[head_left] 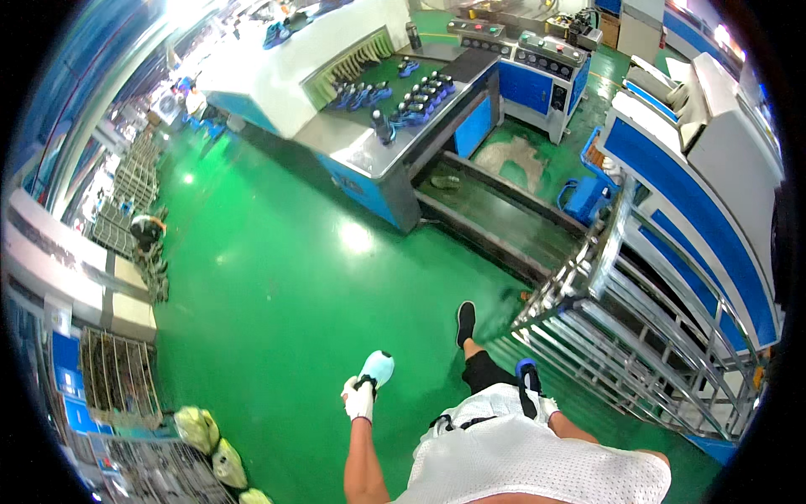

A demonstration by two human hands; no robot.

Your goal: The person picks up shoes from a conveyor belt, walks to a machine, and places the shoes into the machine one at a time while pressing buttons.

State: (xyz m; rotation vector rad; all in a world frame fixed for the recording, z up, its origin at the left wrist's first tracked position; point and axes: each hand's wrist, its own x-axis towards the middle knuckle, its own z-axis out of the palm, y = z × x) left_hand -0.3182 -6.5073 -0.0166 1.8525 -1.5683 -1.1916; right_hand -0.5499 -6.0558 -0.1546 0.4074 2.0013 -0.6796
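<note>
My left hand (358, 401), in a white glove, hangs at my side and grips a pale blue and white shoe (378, 366) over the green floor (277, 286). My right hand (544, 406), also gloved in white, is partly hidden behind my white mesh shirt and holds a dark shoe with a blue edge (528, 375) close to my hip. My black-shoed foot (465, 322) is stepping forward between the two hands.
A metal wire rack cart (638, 336) stands close on my right. Ahead is a blue and grey conveyor machine (395, 126) carrying several blue shoes. Yellow-green bags (201, 437) and wire racks (117, 386) sit at lower left. A person crouches far left (147, 228).
</note>
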